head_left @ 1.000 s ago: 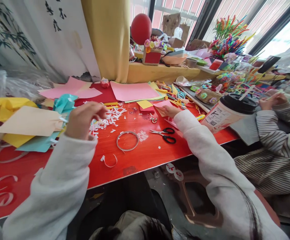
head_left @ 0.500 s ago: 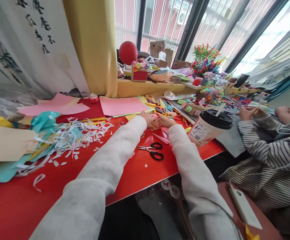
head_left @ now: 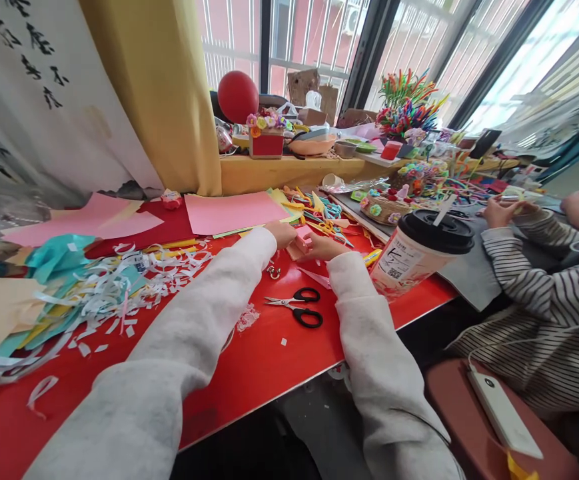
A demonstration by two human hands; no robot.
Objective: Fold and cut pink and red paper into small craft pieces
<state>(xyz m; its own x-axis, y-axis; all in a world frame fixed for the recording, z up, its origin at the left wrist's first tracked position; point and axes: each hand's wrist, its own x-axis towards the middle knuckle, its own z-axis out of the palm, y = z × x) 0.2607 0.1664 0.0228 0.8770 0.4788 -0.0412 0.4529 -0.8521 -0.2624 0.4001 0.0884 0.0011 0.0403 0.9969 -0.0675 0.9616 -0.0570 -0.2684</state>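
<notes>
My left hand [head_left: 281, 235] and my right hand [head_left: 319, 247] are close together over the red table [head_left: 264, 373]. Between them is a small folded pink paper piece [head_left: 303, 233]; the right hand's fingers are closed on it. The left hand's fingertips are partly hidden behind it, so their grip is unclear. Just below the hands lies a pink paper strip [head_left: 315, 277]. Open scissors [head_left: 303, 307] with black handles rest nearer the table edge. Small metal rings [head_left: 273, 271] sit left of the strip.
White paper shreds [head_left: 114, 287] and coloured sheets spread at the left. Pink paper [head_left: 232, 212] lies behind my hands. A lidded cup [head_left: 402, 263] stands at the right, beyond it a person in a striped sleeve [head_left: 524, 267]. A red balloon [head_left: 238, 97] is on the sill.
The view has shifted slightly. My hands have parted a little and turned, so the folded pink piece now shows between them. The metal rings and a lacy scrap are more visible.
</notes>
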